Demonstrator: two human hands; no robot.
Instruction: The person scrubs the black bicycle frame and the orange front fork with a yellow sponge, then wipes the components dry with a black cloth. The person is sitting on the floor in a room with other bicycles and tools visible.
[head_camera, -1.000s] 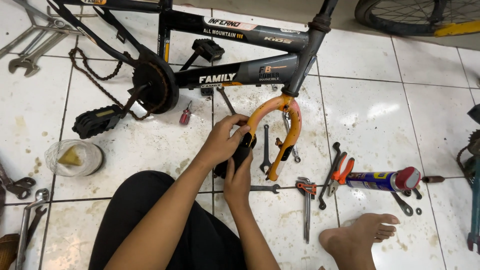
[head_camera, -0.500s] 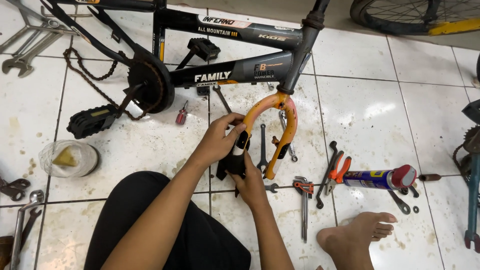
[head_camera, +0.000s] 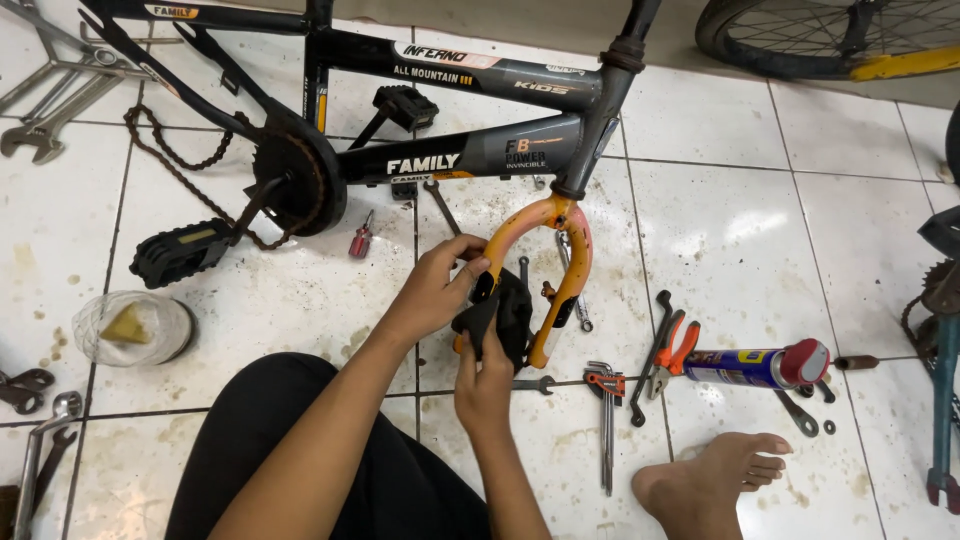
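Note:
A dark grey bicycle frame (head_camera: 470, 150) lies on the white tiled floor, its orange front fork (head_camera: 560, 260) pointing toward me. My left hand (head_camera: 432, 290) grips the fork's left leg near its lower end. My right hand (head_camera: 487, 375) comes up from below and holds a black part (head_camera: 510, 310) against that same leg. The chainring (head_camera: 300, 185) and a black pedal (head_camera: 180, 250) lie to the left, with a loose chain draped around them.
Pliers with orange handles (head_camera: 672, 350), a blue spray can with a red cap (head_camera: 760, 367), wrenches (head_camera: 607, 415) and a small red screwdriver (head_camera: 360, 240) lie around the fork. A clear bowl (head_camera: 130, 328) sits left. My bare foot (head_camera: 710, 480) rests lower right. A wheel (head_camera: 830, 35) lies top right.
My view has shifted slightly. Both hands have stayed at the fork's left leg, with the right hand sliding a little up behind the black part.

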